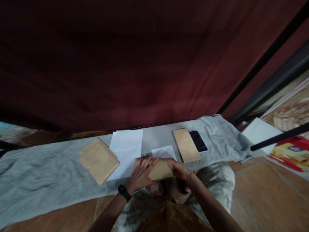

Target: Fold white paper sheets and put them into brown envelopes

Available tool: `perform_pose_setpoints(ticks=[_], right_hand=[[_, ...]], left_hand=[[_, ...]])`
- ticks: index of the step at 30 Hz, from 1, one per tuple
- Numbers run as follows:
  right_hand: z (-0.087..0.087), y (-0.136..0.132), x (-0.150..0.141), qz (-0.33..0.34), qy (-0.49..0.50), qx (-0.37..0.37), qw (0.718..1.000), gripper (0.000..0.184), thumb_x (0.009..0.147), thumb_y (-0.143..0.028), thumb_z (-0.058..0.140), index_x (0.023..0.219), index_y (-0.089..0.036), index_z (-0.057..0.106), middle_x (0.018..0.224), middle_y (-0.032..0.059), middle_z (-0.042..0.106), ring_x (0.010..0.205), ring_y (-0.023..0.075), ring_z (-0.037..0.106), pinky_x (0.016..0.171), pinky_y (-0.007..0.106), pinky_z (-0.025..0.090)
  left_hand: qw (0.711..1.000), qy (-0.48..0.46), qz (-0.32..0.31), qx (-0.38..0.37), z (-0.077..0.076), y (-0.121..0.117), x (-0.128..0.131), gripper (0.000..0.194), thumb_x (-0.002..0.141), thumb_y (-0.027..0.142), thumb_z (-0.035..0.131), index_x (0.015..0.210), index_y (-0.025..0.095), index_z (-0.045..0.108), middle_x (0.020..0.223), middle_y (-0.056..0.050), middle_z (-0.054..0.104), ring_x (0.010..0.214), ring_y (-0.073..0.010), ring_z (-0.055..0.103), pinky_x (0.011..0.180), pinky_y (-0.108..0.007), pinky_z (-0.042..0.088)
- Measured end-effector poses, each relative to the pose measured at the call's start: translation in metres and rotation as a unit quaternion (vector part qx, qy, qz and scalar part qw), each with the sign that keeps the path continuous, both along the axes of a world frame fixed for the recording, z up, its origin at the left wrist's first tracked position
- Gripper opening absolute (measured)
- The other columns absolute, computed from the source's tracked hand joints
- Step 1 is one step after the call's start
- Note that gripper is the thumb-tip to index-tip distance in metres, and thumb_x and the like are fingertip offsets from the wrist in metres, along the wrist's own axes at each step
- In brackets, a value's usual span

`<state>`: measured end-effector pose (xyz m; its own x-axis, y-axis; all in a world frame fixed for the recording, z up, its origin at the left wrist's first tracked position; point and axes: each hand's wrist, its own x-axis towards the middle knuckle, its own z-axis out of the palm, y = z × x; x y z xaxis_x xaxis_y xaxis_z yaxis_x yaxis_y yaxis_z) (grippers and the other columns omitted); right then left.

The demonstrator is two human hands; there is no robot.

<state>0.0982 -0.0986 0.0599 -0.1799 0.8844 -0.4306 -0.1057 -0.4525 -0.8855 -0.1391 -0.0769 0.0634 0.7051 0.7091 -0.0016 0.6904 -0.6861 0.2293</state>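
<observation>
Nearest to us, our left hand (144, 170), with a dark band (124, 192) on its wrist, lies over the left part of an envelope (161, 170), its fingers a little spread. Our right hand (181, 170) curls at the right end; we cannot tell whether either hand pinches the paper. The envelope is between both hands, at the near edge of the grey cloth (48, 174). We judge that the step in hand is handling this envelope, perhaps pressing or straightening it; the next move calls for even pressure and aligned edges.

Just beyond it lies a small paper (164, 151). To the left are white sheets (126, 141) and a brown pile (98, 161); to the right, a flat packet (186, 145) beside a phone (198, 140). Farthest hangs a red curtain (145, 71).
</observation>
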Motion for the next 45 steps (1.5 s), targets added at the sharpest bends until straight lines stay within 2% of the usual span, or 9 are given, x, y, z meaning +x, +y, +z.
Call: perform_pose_setpoints(ticks=[3, 6, 15, 20, 22, 31, 36, 41, 45], right_hand=[[-0.005, 0.002, 0.007, 0.015, 0.001, 0.001, 1.000, 0.051, 0.087, -0.062, 0.051, 0.099, -0.016, 0.070, 0.083, 0.0062, 0.071, 0.082, 0.0218, 0.066, 0.074, 0.034, 0.053], [-0.016, 0.005, 0.022, -0.038, -0.100, 0.050, 0.993, 0.048, 0.090, -0.057, 0.046, 0.107, -0.018, 0.069, 0.089, 0.0070, 0.072, 0.085, 0.0215, 0.067, 0.076, 0.034, 0.054], [-0.043, 0.012, 0.022, -0.143, -0.320, 0.147, 0.925, 0.035, 0.082, -0.031, 0.064, 0.114, -0.019, 0.062, 0.108, 0.0119, 0.064, 0.100, 0.0266, 0.062, 0.097, 0.043, 0.047], [-0.045, 0.023, 0.003, -0.144, -0.503, 0.155, 0.838, 0.050, 0.085, -0.029, 0.064, 0.130, -0.012, 0.051, 0.122, 0.0210, 0.058, 0.116, 0.0342, 0.054, 0.102, 0.048, 0.041], [-0.044, 0.029, 0.000, -0.130, -0.537, 0.134, 0.823, 0.052, 0.083, -0.027, 0.065, 0.130, -0.009, 0.051, 0.124, 0.0244, 0.057, 0.119, 0.0372, 0.053, 0.103, 0.049, 0.039], [-0.039, 0.031, 0.004, -0.134, -0.493, 0.147, 0.847, 0.030, 0.085, -0.023, 0.054, 0.114, -0.016, 0.059, 0.108, 0.0179, 0.063, 0.106, 0.0327, 0.059, 0.096, 0.044, 0.043], [-0.018, 0.026, 0.025, -0.162, -0.438, 0.185, 0.865, 0.028, 0.094, -0.030, 0.038, 0.110, -0.020, 0.058, 0.103, 0.0131, 0.065, 0.097, 0.0268, 0.061, 0.090, 0.039, 0.045], [0.003, 0.022, 0.051, -0.214, -0.268, 0.193, 0.919, 0.027, 0.088, -0.046, 0.048, 0.099, -0.023, 0.057, 0.093, 0.0065, 0.066, 0.086, 0.0231, 0.061, 0.082, 0.034, 0.048], [0.000, 0.013, 0.052, -0.192, -0.228, 0.179, 0.938, 0.026, 0.085, -0.047, 0.054, 0.096, -0.024, 0.060, 0.088, 0.0058, 0.067, 0.089, 0.0247, 0.061, 0.085, 0.036, 0.048]], left_hand=[[1.000, -0.001, 0.010, 0.025, 0.002, 0.002, -0.009, 0.106, 0.068, 0.047, 0.078, 0.157, 0.029, 0.024, 0.147, -0.014, 0.047, 0.133, -0.0350, 0.044, 0.116, -0.055, 0.023], [0.998, 0.004, 0.037, 0.045, 0.000, 0.002, -0.020, 0.106, 0.067, 0.045, 0.078, 0.157, 0.027, 0.025, 0.143, -0.015, 0.050, 0.132, -0.0351, 0.045, 0.116, -0.056, 0.022], [0.985, 0.005, 0.152, 0.081, -0.007, -0.008, -0.049, 0.106, 0.072, 0.042, 0.073, 0.158, 0.023, 0.014, 0.146, -0.015, 0.046, 0.132, -0.0347, 0.045, 0.110, -0.050, 0.033], [0.977, 0.025, 0.191, 0.095, -0.007, -0.012, -0.063, 0.104, 0.074, 0.042, 0.072, 0.158, 0.023, 0.014, 0.146, -0.016, 0.046, 0.127, -0.0361, 0.049, 0.107, -0.050, 0.034], [0.976, 0.028, 0.193, 0.098, -0.008, -0.013, -0.069, 0.102, 0.075, 0.041, 0.071, 0.157, 0.024, 0.013, 0.147, -0.016, 0.045, 0.128, -0.0366, 0.048, 0.108, -0.051, 0.033], [0.983, 0.003, 0.168, 0.074, -0.007, -0.016, -0.075, 0.103, 0.073, 0.043, 0.071, 0.157, 0.025, 0.015, 0.149, -0.014, 0.044, 0.131, -0.0362, 0.047, 0.110, -0.051, 0.033], [0.983, 0.000, 0.167, 0.072, -0.008, -0.013, -0.072, 0.106, 0.070, 0.043, 0.073, 0.157, 0.024, 0.017, 0.148, -0.014, 0.045, 0.132, -0.0374, 0.046, 0.113, -0.054, 0.030], [0.986, -0.002, 0.152, 0.066, -0.016, -0.006, -0.063, 0.112, 0.068, 0.044, 0.075, 0.158, 0.022, 0.012, 0.150, -0.016, 0.043, 0.137, -0.0366, 0.041, 0.117, -0.057, 0.021], [0.989, -0.007, 0.139, 0.054, -0.019, -0.003, -0.056, 0.114, 0.068, 0.046, 0.075, 0.159, 0.022, 0.009, 0.151, -0.016, 0.041, 0.139, -0.0364, 0.040, 0.118, -0.058, 0.019]])
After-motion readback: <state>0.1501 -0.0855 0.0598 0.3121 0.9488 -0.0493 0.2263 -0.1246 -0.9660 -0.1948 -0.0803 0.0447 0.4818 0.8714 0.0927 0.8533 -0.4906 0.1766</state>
